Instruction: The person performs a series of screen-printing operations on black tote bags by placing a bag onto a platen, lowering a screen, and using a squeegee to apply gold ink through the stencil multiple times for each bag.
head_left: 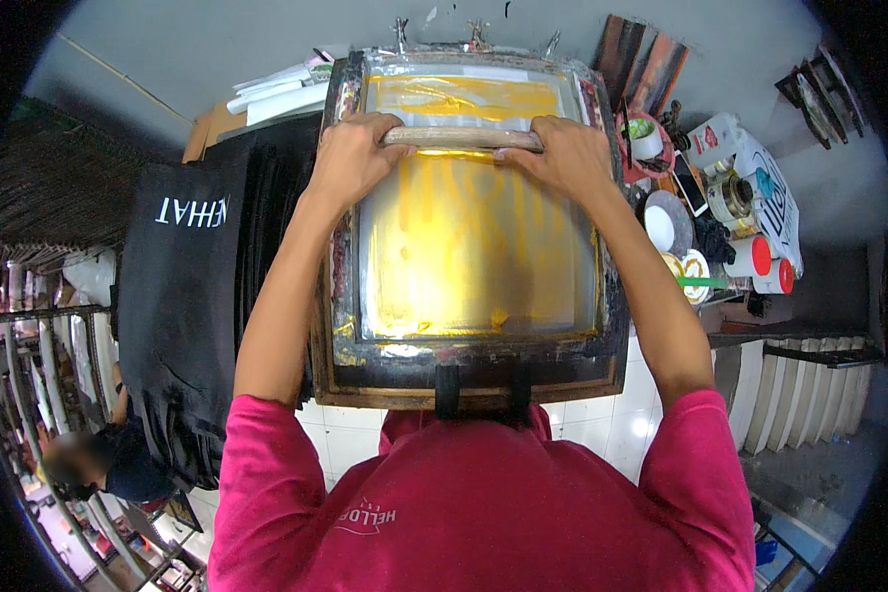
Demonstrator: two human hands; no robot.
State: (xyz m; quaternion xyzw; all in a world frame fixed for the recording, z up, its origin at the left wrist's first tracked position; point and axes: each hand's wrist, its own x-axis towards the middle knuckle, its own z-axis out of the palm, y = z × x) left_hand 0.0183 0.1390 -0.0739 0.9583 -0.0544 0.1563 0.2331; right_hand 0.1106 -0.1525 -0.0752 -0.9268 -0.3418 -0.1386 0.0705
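Black shirts [183,296] beside printing screen [474,247]

Your printing screen [469,247] lies centre; squeegee [462,137] across its far end under both your hands. Stacked garments [183,296] left; jars [760,259] and tape roll [728,197] on the table's [760,331] right.

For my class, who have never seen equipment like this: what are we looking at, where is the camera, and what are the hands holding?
The single picture comes from a camera worn on a person's head, looking down, so its edges bend. The two bare arms in pink sleeves are that person's own. The left hand and right hand both grip a wooden-handled squeegee lying across the far end of a framed printing screen coated with yellow ink. Black cloth with white lettering is stacked on the left. On the right, a cluttered side table holds paint pots. Another person stands at lower left.
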